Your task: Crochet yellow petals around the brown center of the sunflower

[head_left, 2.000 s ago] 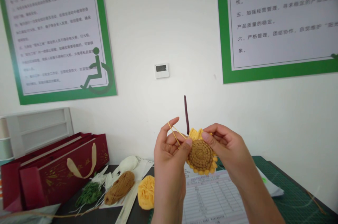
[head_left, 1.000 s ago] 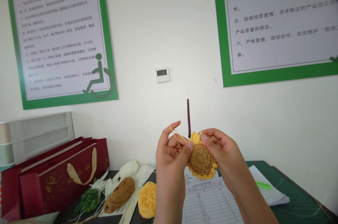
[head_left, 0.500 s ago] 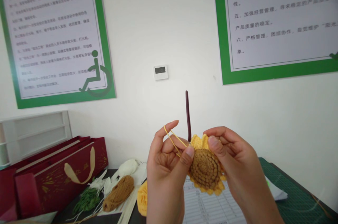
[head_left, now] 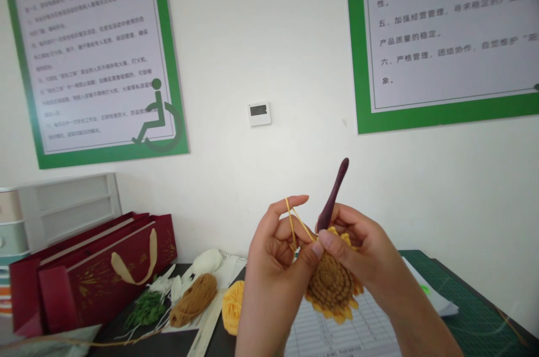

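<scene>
I hold a crocheted sunflower (head_left: 332, 289), brown centre with yellow petals, up in front of me between both hands. My left hand (head_left: 275, 267) pinches its left edge with the thumb, and yellow yarn (head_left: 291, 222) loops over the raised index finger. My right hand (head_left: 360, 256) is closed round a dark maroon crochet hook (head_left: 333, 194), whose handle tilts up to the right; its tip is hidden at the flower's top edge.
On the dark table lie a yellow yarn ball (head_left: 232, 306), brown yarn (head_left: 194, 300), green yarn (head_left: 145, 309) and white yarn (head_left: 206, 261). Dark red gift bags (head_left: 84, 273) stand at left. A printed sheet (head_left: 362, 334) and green cutting mat (head_left: 471, 312) lie under my hands.
The crochet hook has swung from upright to leaning right. My right hand has moved over the flower's top, and my thumbs have come together at its upper edge.
</scene>
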A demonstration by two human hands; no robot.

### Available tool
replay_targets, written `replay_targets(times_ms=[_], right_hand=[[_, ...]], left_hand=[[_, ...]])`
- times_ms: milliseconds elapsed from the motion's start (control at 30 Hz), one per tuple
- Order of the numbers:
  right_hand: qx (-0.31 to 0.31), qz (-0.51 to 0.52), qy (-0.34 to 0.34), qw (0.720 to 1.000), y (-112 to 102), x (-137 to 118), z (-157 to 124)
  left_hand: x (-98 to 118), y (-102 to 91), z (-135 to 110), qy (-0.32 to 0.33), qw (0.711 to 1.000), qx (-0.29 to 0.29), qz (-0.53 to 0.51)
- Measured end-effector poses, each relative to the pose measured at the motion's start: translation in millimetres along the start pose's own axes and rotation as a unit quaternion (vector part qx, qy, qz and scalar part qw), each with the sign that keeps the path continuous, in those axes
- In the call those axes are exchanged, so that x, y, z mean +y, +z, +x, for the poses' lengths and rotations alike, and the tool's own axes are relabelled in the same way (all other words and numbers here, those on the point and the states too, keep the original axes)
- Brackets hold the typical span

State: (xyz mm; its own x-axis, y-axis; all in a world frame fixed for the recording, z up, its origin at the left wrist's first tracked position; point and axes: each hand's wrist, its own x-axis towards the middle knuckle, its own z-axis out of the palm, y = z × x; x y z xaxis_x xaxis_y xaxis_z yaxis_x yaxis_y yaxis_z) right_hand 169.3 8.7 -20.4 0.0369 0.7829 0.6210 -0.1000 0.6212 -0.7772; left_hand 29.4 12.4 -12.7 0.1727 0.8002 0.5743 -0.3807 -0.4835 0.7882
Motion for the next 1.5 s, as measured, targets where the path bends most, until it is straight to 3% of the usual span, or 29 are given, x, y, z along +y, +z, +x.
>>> replay_targets(times_ms=[200, 367, 467, 633, 800, 1033, 1167, 1500], right_hand=[[-0.025, 0.026, -0.025, 0.999, -9.7, -0.3, 1.6], [-0.025, 0.032, 0.0, 0.999, -23.8, 25.8, 11.8], [-0.005, 0.032, 0.026, 0.999, -36.5, 61.8, 5.0], [0.017, 0.038, 0.082, 0.996, -55.1, 128.6, -21.4], [0.018, 0.046, 0.097, 0.994, -53.0, 160.0, -38.1], [0.07, 0.06, 0.091, 0.992, -35.1, 162.1, -52.3], [0.091, 0.062, 0.106, 0.988, -30.9, 162.9, -54.5], [0.124, 0.076, 0.135, 0.98, -26.8, 166.6, -56.9]], left_hand=[[1.2, -1.0, -1.4, -0.015, 0.999, -0.04, -0.018], [-14.9, -6.0, 11.9, -0.035, 0.998, -0.045, -0.021], [-43.5, -11.9, 19.3, -0.077, 0.995, -0.067, -0.017], [-111.2, -24.0, 14.1, -0.13, 0.988, -0.076, -0.037], [-151.0, -42.1, -0.1, -0.138, 0.984, -0.076, -0.085], [-147.5, -64.2, -7.6, -0.168, 0.974, -0.102, -0.112], [-143.5, -66.7, -7.9, -0.204, 0.966, -0.127, -0.097], [-145.7, -66.6, -10.1, -0.24, 0.958, -0.102, -0.122]])
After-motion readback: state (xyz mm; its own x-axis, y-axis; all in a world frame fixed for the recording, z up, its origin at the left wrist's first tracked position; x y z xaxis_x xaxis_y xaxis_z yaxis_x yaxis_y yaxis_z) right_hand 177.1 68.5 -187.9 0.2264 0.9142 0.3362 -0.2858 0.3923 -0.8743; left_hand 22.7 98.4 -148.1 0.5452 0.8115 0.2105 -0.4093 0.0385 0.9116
